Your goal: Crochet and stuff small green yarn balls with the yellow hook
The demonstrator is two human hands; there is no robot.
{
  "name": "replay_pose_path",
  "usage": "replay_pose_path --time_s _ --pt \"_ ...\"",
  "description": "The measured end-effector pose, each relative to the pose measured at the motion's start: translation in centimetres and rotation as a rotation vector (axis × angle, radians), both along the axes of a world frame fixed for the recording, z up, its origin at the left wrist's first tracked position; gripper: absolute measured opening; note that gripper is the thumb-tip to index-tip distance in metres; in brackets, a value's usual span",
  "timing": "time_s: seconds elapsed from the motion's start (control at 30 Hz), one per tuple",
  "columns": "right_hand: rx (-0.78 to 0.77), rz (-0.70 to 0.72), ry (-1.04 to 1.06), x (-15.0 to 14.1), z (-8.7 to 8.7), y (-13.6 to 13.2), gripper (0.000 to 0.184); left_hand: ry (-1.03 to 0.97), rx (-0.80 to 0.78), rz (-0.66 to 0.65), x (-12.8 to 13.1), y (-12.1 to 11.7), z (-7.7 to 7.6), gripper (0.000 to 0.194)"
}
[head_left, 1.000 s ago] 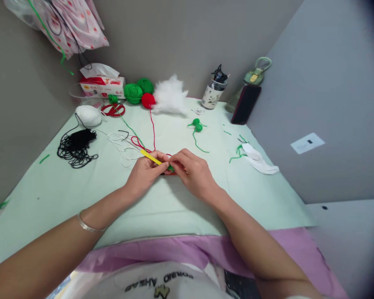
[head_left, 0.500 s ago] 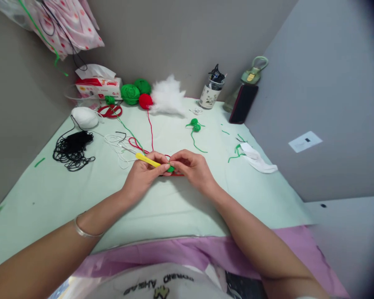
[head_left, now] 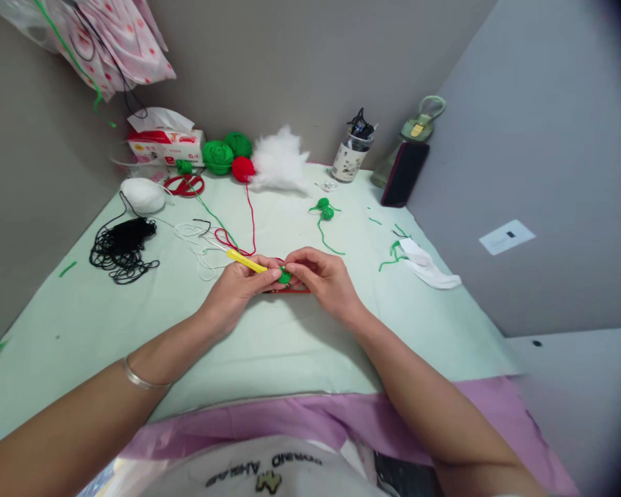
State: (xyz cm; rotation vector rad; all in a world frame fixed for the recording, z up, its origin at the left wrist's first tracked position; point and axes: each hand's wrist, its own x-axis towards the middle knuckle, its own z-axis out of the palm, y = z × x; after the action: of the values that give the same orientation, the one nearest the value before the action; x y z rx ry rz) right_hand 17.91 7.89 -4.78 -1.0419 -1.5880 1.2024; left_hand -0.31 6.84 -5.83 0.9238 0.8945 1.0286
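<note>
My left hand [head_left: 235, 288] is closed on a small green crocheted piece [head_left: 284, 277], held between thumb and fingers. A yellow-handled crochet hook [head_left: 245, 261] also lies in that hand, its metal end pointing away to the upper left. With thumb and forefinger pinched, my right hand [head_left: 325, 281] grips the same green piece from the right. Beneath both hands a flat red-edged thing [head_left: 296, 290] shows in part; the rest of it is hidden. Green yarn runs from beyond the left hand toward a small green yarn bundle [head_left: 184, 166].
Black yarn [head_left: 124, 241], a white yarn ball [head_left: 141, 196], red scissors [head_left: 191, 185], green balls [head_left: 218, 158], a red ball [head_left: 243, 169] and white stuffing [head_left: 279, 162] stand behind. Two small green balls [head_left: 328, 214], a pen cup [head_left: 350, 159], a phone [head_left: 405, 174] and white cloth [head_left: 429, 264] lie rightward.
The fingers have shifted slightly around the green piece, and more of it shows between them. The hook's handle has tilted a little. The things on the table stay in place.
</note>
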Motion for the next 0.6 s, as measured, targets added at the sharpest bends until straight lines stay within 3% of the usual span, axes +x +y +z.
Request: replay_pose_path --time_s 0.23,0.6 --pt "0.266 0.010 -0.201 0.14 0.35 -0.47 0.004 -0.062 -0.005 -0.011 0.00 -0.03 0.11 0.018" --pt "0.449 -0.049 -0.370 0.16 0.03 -0.70 0.012 -0.026 0.033 -0.059 -0.06 0.01 -0.15 0.022"
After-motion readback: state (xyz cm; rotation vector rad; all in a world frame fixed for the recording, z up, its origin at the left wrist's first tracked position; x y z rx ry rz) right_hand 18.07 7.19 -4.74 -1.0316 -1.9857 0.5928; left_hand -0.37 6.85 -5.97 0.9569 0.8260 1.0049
